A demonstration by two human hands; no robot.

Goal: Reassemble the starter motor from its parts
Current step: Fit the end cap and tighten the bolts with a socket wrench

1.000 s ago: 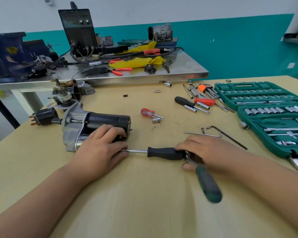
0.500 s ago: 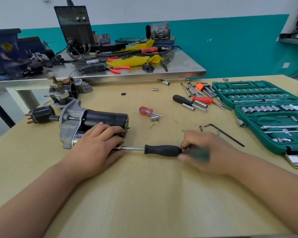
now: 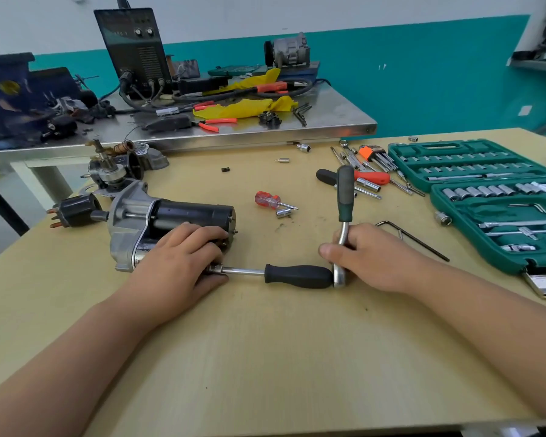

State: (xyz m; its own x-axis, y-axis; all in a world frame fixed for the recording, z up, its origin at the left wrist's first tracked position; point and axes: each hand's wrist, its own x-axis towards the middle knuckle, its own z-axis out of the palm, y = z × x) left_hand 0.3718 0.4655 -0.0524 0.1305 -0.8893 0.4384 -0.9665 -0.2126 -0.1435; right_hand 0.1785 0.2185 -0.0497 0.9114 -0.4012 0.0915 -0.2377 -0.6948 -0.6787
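The starter motor (image 3: 171, 219), black body with a silver nose housing, lies on its side on the yellowish table (image 3: 265, 357). My left hand (image 3: 183, 257) grips its near side, fingers curled over the black body. A black-handled socket driver (image 3: 297, 275) runs from the motor's end to the right. A ratchet (image 3: 344, 197) with a green handle sits on the driver's end, its handle pointing away from me. My right hand (image 3: 375, 257) grips the ratchet's steel shank. The black solenoid (image 3: 76, 211) lies to the left of the motor.
An open green socket set (image 3: 498, 203) fills the right side. Loose sockets, hex keys, a small red screwdriver (image 3: 267, 200) and a bent hex key (image 3: 413, 239) lie between. More motor parts (image 3: 117, 168) sit behind the motor. A steel bench (image 3: 328, 121) stands beyond.
The ratchet handle has swung from pointing toward me, through level, to pointing away from me. My right hand moved with it. The left hand stayed on the motor.
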